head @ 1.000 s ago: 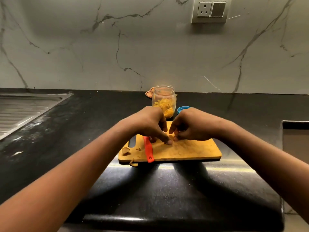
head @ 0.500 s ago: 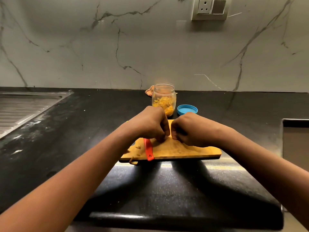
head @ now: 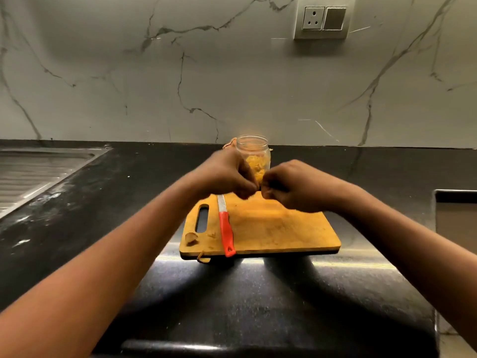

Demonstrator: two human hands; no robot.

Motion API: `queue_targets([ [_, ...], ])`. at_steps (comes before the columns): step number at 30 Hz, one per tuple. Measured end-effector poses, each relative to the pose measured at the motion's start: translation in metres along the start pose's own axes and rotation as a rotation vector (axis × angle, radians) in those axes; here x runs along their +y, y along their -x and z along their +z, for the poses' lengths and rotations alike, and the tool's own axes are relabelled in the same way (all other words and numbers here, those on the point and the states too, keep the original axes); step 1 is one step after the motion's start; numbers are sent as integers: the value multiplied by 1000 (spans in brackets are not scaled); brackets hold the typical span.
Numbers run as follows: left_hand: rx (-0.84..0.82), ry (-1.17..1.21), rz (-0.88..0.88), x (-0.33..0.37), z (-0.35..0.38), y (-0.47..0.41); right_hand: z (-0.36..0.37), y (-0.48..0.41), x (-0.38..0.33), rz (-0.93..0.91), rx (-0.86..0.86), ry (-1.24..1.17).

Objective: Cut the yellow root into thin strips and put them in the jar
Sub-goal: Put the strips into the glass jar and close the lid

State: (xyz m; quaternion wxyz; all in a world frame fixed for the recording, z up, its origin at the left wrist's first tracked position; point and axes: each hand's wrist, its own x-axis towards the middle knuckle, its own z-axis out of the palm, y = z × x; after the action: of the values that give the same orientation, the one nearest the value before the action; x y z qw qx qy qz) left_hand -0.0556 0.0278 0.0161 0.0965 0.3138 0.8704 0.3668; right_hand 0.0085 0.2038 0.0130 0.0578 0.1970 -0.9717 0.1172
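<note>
Both grips hang close together over the far edge of the board [head: 278,228], knuckles almost touching. The left grip [head: 227,174] and the right grip [head: 296,187] both have curled fingers. Motion blur hides the fingertips, so I cannot tell whether either pinches anything. Just behind them the jar [head: 252,143] stands open on the bench [head: 77,208], near its back edge, with yellow strips [head: 258,167] piled inside. A knife [head: 225,228] lies on the left part of the board, its red handle toward the near edge. Scraps [head: 191,239] sit at the board's near left corner. A sink [head: 38,169] fills the bench's far left corner.
</note>
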Motion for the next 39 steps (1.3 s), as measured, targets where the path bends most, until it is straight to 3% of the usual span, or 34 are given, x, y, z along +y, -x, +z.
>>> queue_targets([
  [5,211,104,76,16,-41,-29,-33,-37,14,36,184,5],
  [10,369,34,35,22,-53,-68,-53,-81,30,114,359,5],
  [16,358,-69,-67,14,-45,-93,-43,-110,45,158,356,41],
  [23,351,-196,-42,12,-43,-102,-37,-111,52,131,344,42],
  [32,467,-175,59,8,-40,-96,-39,-106,51,126,376,17],
  [39,461,-160,219,-3,-41,-85,-44,-95,53,135,371,-42],
])
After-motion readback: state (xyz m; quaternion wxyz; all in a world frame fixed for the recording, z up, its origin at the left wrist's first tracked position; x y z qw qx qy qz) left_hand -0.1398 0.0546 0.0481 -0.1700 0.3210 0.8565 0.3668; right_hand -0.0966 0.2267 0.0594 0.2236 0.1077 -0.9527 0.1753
